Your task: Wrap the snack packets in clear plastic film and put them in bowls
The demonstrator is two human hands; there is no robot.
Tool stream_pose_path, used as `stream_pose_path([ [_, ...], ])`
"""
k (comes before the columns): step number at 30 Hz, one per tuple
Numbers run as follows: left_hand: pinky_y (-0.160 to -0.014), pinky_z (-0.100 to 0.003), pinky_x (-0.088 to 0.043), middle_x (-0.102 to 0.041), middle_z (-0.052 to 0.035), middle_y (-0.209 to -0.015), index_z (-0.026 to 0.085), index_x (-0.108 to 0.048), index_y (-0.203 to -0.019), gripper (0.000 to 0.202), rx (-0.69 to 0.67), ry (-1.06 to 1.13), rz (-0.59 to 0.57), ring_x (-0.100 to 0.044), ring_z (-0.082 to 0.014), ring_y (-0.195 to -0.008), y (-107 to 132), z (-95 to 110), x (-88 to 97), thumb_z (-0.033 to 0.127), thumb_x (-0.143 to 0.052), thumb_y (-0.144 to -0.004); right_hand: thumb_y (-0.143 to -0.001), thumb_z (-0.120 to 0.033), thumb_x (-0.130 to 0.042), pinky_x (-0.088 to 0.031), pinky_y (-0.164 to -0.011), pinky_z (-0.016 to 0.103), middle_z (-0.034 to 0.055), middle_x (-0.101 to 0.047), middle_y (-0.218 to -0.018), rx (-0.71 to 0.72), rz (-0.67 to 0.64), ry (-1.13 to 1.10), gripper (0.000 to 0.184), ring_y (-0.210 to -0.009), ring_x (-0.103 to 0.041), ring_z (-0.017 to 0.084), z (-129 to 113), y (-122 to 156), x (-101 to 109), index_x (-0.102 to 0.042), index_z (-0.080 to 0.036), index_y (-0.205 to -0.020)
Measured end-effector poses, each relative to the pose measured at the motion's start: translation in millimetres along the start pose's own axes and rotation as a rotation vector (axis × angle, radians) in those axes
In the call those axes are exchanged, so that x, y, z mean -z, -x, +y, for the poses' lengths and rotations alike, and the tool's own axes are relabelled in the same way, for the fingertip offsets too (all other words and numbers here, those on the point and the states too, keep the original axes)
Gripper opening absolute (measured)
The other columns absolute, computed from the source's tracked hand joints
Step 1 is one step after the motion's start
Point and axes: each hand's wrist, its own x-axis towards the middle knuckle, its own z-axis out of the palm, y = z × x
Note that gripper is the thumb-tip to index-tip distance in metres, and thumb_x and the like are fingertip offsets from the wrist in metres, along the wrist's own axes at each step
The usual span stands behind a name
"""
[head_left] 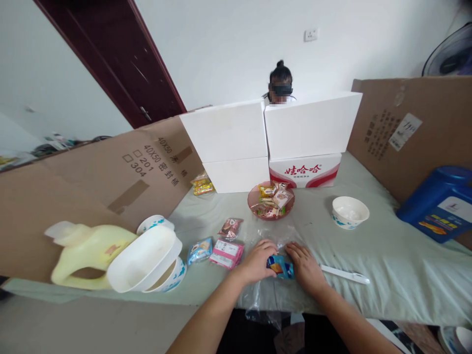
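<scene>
A small blue snack packet (pixel 280 266) with an orange picture lies between my hands, on a clear plastic bag (pixel 254 296) spread over the cloth. My left hand (pixel 259 260) grips the packet's left end, thumb and fingers curled round it. At the other end, my right hand (pixel 305 265) lies palm down with its fingers stretched forward onto the plastic, its thumb side hidden or close against the packet. Left of my hands are a pink packet (pixel 226 253), a light blue packet (pixel 199 250) and a brown packet (pixel 230 228). By my right wrist is a white plastic utensil (pixel 345 274).
Ahead stands a pink glass bowl (pixel 252 205) of wrapped snacks, before white boxes (pixel 236 174). A white bowl (pixel 350 211) and blue jug (pixel 431 201) are right. Left are a yellow jug (pixel 92 241) and stacked white containers (pixel 142 260). A person (pixel 280 78) sits behind the boxes.
</scene>
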Motion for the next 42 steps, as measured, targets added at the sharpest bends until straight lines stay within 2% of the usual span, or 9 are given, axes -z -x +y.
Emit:
stream_pose_path([
  [5, -0.077, -0.031, -0.050, -0.069, -0.0024, -0.086, 0.017, -0.065, -0.084, 0.029, 0.167, 0.391, 0.080, -0.064, -0.0197, -0.084, -11.0, -24.0, 15.2, 0.026, -0.082, -0.062, -0.077, 0.000, -0.041, -0.039, -0.103, 0.044, 0.0080, -0.060, -0.130, -0.024, -0.014, 0.012, 0.052, -0.125, -0.048, 0.023, -0.3, 0.6, -1.4, -0.060, -0.017, -0.123],
  [12, -0.073, -0.031, -0.051, -0.068, -0.0035, -0.087, 0.015, -0.058, -0.100, 0.037, 0.257, 0.309, 0.585, -0.064, -0.0179, -0.077, -92.8, -60.6, 62.0, 0.038, -0.072, -0.075, -0.082, -0.004, -0.041, -0.040, -0.102, 0.044, 0.0063, -0.061, -0.128, -0.022, 0.001, 0.009, 0.048, -0.124, -0.050, 0.023, -2.6, -0.4, 0.2, -0.060, -0.019, -0.123],
  [16, -0.084, -0.036, -0.048, -0.067, -0.0033, -0.089, 0.017, -0.060, -0.097, 0.028, 0.241, 0.157, 0.550, -0.063, -0.0207, -0.085, -143.5, -67.0, 91.9, 0.019, -0.072, -0.071, -0.085, -0.005, -0.040, -0.041, -0.101, 0.043, 0.0063, -0.062, -0.126, -0.018, 0.018, -0.002, 0.045, -0.122, -0.051, 0.022, -3.7, -1.7, 2.8, -0.060, -0.020, -0.123],
  [20, -0.101, -0.042, -0.038, -0.064, -0.0063, -0.110, 0.020, -0.064, -0.100, 0.044, 0.188, 0.046, 0.449, -0.054, -0.0273, -0.111, -153.2, -53.2, 93.0, 0.005, -0.075, -0.060, -0.087, -0.007, -0.042, -0.041, -0.102, 0.043, 0.0065, -0.062, -0.128, -0.021, 0.006, -0.003, 0.041, -0.122, -0.051, 0.022, -3.5, -1.9, 4.4, -0.061, -0.018, -0.121],
  [23, -0.108, -0.046, -0.029, -0.055, -0.0090, -0.125, 0.020, -0.061, -0.111, 0.042, 0.122, -0.057, 0.476, -0.041, -0.0289, -0.125, -127.6, -27.2, 75.4, 0.009, -0.067, -0.070, -0.087, -0.008, -0.043, -0.041, -0.102, 0.043, 0.0065, -0.061, -0.128, -0.022, 0.003, 0.001, 0.039, -0.123, -0.051, 0.022, -3.0, -2.3, 5.2, -0.061, -0.019, -0.121],
  [26, -0.100, -0.042, -0.038, -0.058, -0.0095, -0.111, 0.019, -0.062, -0.107, 0.023, -0.092, -0.171, 0.437, -0.050, -0.0248, -0.111, -78.0, 6.1, 46.7, 0.019, -0.052, -0.085, -0.088, -0.009, -0.043, -0.042, -0.101, 0.042, 0.0064, -0.062, -0.126, -0.024, 0.008, 0.003, 0.039, -0.122, -0.051, 0.022, -3.3, -3.3, 5.0, -0.061, -0.020, -0.121],
  [30, -0.088, -0.034, -0.046, -0.062, -0.0045, -0.088, 0.021, -0.065, -0.091, 0.015, -0.242, -0.133, 0.071, -0.056, -0.0199, -0.091, 2.4, 32.7, 4.1, 0.031, -0.054, -0.089, -0.087, -0.008, -0.043, -0.042, -0.101, 0.044, 0.0081, -0.061, -0.129, -0.024, 0.006, 0.050, 0.039, -0.123, -0.050, 0.024, -4.2, 0.7, 3.2, -0.061, -0.017, -0.121],
  [37, -0.104, -0.059, -0.036, -0.055, -0.0150, -0.127, 0.023, -0.052, -0.126, 0.081, -0.249, -0.295, -0.082, -0.044, -0.0381, -0.125, 114.0, -7.5, -26.6, 0.067, -0.072, -0.062, -0.090, -0.024, -0.048, -0.041, -0.102, 0.049, 0.0139, -0.053, -0.137, -0.097, 0.003, 0.123, 0.034, -0.130, -0.043, 0.030, 8.8, 46.7, 34.2, -0.062, -0.016, -0.120],
  [42, -0.106, -0.050, -0.041, -0.058, -0.0091, -0.126, 0.026, -0.057, -0.119, 0.033, -0.214, -0.362, -0.028, -0.046, -0.0293, -0.128, 138.8, -20.9, -27.0, 0.022, -0.057, -0.086, -0.081, -0.055, -0.061, -0.040, -0.106, 0.045, 0.0108, -0.048, -0.142, 0.154, -0.242, -0.040, 0.067, -0.135, -0.039, 0.028, 17.9, 91.0, 81.9, -0.047, -0.023, -0.138],
])
